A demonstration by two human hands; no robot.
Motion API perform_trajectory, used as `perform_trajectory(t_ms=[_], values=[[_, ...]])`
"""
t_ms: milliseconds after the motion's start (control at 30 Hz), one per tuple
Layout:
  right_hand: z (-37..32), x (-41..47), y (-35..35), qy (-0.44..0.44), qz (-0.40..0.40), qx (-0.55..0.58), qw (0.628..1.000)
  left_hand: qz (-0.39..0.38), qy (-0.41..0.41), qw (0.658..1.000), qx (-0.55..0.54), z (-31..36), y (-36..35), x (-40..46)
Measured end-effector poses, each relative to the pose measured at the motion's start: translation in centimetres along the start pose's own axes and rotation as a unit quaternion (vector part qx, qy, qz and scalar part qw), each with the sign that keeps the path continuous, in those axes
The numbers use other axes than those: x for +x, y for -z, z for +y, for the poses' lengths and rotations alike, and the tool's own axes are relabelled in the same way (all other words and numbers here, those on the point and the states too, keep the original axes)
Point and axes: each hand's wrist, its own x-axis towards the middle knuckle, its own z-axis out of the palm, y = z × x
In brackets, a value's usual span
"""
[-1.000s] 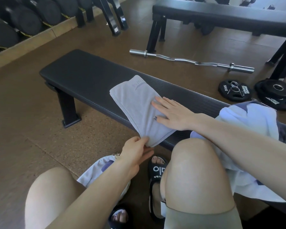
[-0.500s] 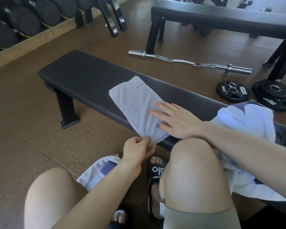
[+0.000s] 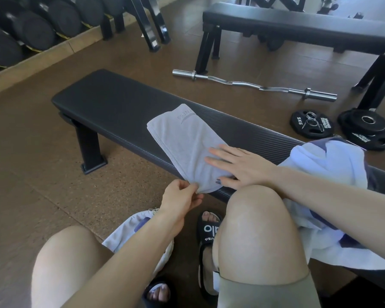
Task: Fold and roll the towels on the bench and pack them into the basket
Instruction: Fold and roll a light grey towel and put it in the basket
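Right hand flat, fingers straight and spread, pressing down on the near half of a folded grey towel on the black padded surface. Left hand just below and to the left of the right one, thumb and fingers pinching the towel's nearest corner where it hangs over the surface's front edge. Towel folded into a long narrow strip, running from that pinched corner away and slightly leftward beyond the right hand's fingertips, printed lettering at its far end. To the right of the right hand, under and behind the forearm, a loose white-and-purple towel heaped on the same surface and spilling over its front edge. Below the left hand, on the floor between the knees, a pale cloth item with a purple patch, partly hidden by the left forearm; cannot tell what it is. Black slide sandals on both feet below the hands. Beyond the right hand, past the surface, a chrome curl bar lying on the brown floor, black weight plates far right of it, spring clips resting on one plate. Farther off, a second black bench. Far to the left of both hands, a rack of black dumbbells.
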Motion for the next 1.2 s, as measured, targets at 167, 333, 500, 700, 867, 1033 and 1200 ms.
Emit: perform_trajectory(t_ms=[167, 333, 500, 700, 867, 1033, 1200], values=[[0.8, -1.1, 1.5, -0.035, -0.023, 0.089, 0.995, -0.001, -0.007, 0.999, 0.043, 0.6, 0.4, -0.8], [1.5, -1.4, 3.6, -0.039, -0.044, 0.081, 0.995, 0.076, -0.225, 0.911, 0.338, 0.3, 0.0, -1.7], [2.3, -1.4, 3.2, -0.024, -0.033, 0.018, 0.999, 0.066, -0.448, 0.628, 0.633, -0.5, -0.8, -1.3], [2.8, -1.3, 2.3, -0.033, 0.062, 0.07, 0.995, 0.061, -0.505, 0.536, 0.674, 0.2, -1.2, -0.9], [1.9, -0.3, 4.2, -0.172, 0.075, 0.269, 0.945, 0.027, -0.418, 0.708, 0.568, 2.1, -0.2, -1.1], [1.4, 2.4, 4.8, -0.285, 0.057, 0.383, 0.877, -0.01, -0.273, 0.866, 0.418, 4.2, 1.6, 0.2], [0.9, 3.0, 4.1, -0.282, 0.039, 0.39, 0.876, 0.0, -0.24, 0.891, 0.385, 3.8, 2.0, 0.6]])
